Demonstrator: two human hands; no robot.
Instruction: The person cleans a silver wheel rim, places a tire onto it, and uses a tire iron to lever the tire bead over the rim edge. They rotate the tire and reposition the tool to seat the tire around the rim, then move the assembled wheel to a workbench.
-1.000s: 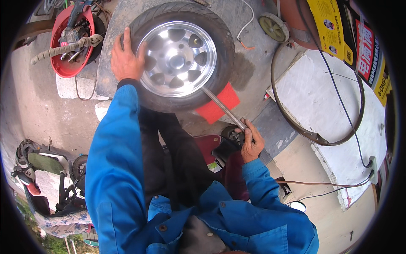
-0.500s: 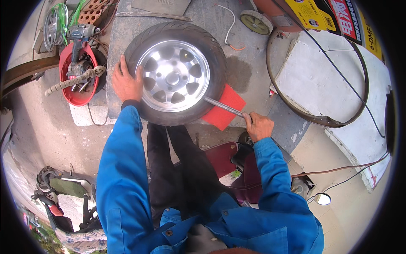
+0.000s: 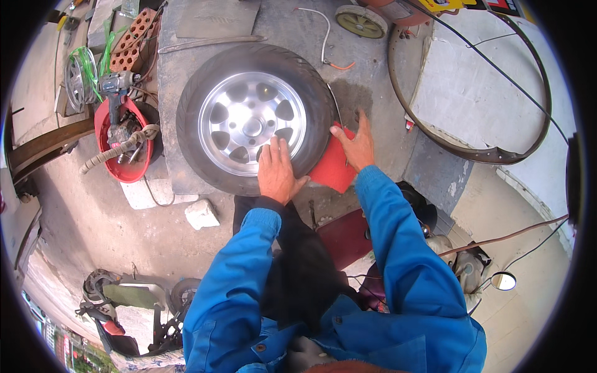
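A black tyre [image 3: 197, 146] on a silver alloy wheel [image 3: 236, 93] lies flat on the grey slab. My left hand [image 3: 277, 172] rests on the near right part of the wheel, fingers laid over the rim's edge and the thumb on the tyre. My right hand [image 3: 359, 148] is at the tyre's right side, over a red pad [image 3: 331, 168], its thumb and fingers apart. A thin metal bar [image 3: 336, 104] lies beside the tyre, its upper end showing; part of it is hidden behind my right thumb.
At the left a red bowl [image 3: 129, 176] holds metal parts, with a cordless impact wrench [image 3: 114, 87] over it. Behind stands a perforated brick [image 3: 132, 43]. A large metal hoop [image 3: 398, 93] lies at the right on white boards. A wheeled orange machine [image 3: 398, 11] stands at the back.
My left hand has moved from the tyre's left side to the wheel's near right edge. My right hand has let go of the metal bar, which now lies along the tyre's right side.
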